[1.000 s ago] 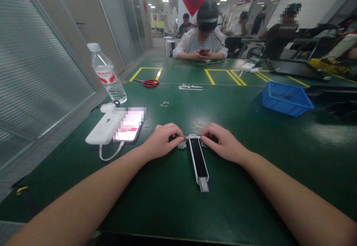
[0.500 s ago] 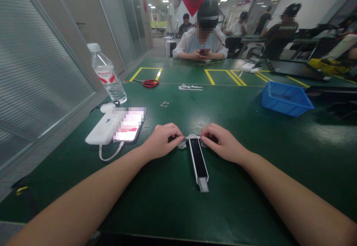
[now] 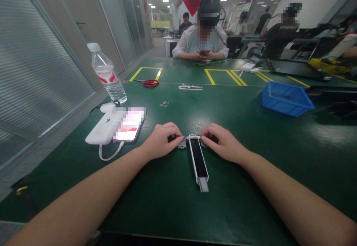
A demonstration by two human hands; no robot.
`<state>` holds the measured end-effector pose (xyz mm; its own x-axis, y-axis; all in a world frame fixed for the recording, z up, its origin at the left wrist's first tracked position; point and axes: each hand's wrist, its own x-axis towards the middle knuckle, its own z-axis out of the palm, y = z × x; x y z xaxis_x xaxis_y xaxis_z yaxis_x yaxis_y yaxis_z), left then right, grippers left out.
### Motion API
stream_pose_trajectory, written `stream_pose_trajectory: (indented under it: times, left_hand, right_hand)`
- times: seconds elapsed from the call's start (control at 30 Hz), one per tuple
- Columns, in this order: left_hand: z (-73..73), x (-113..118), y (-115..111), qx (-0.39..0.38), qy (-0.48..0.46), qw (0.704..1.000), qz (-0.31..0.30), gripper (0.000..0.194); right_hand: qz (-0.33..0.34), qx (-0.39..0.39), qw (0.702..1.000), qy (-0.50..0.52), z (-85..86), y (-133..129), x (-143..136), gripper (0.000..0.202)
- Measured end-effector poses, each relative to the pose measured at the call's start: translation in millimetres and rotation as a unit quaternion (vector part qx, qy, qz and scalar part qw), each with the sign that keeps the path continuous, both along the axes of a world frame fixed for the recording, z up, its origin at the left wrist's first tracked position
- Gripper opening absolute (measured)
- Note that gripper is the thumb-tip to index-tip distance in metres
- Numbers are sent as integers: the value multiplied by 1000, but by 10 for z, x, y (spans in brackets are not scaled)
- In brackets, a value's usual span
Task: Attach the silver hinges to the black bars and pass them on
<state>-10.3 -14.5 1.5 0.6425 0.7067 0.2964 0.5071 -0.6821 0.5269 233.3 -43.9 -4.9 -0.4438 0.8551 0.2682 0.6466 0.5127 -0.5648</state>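
A narrow black panel in a white frame (image 3: pixel 199 159) lies on the green table, with a grey tab (image 3: pixel 203 185) sticking out of its near end. Across its far end runs a thin silvery crosspiece (image 3: pixel 194 137). My left hand (image 3: pixel 166 139) pinches the left end of this crosspiece between thumb and forefinger. At the other end, my right hand (image 3: pixel 219 141) is closed in a similar pinch; its fingertips partly hide what they grip. Small grey scalloped pieces (image 3: pixel 182 145) show below the fingertips on both sides.
To the left are a white power bank (image 3: pixel 102 129), a phone (image 3: pixel 130 125) and a water bottle (image 3: pixel 108 75). Ahead lie red-handled scissors (image 3: pixel 150 83), several small rings (image 3: pixel 164 104) and thin white parts (image 3: pixel 190 87). A blue bin (image 3: pixel 287 99) stands right; a person (image 3: pixel 200 45) sits opposite.
My hands and the framed panel stay practically in place. Across the table, the seated person's head has shifted slightly.
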Motion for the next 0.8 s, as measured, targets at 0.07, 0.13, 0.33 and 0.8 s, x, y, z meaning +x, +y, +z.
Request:
stream_pose_trajectory:
  times: [0.07,0.13,0.33,0.8]
  left_hand:
    - [-3,-4,0,0,-3,1000,3,11]
    - [-4,-6,1,-1,-3,1000,7,10]
    - [-7,-13,8,-2,-4,1000,0,9]
    - [-7,-14,12,-8,-25,1000,-4,8]
  right_hand:
    - [-1,-2,1000,-1,3,-2,1,11]
    - [-1,-4,1000,-2,6,-4,1,11]
    - [1,-4,1000,-4,10,-4,0,11]
    - [3,-2,1000,-4,18,-3,4,11]
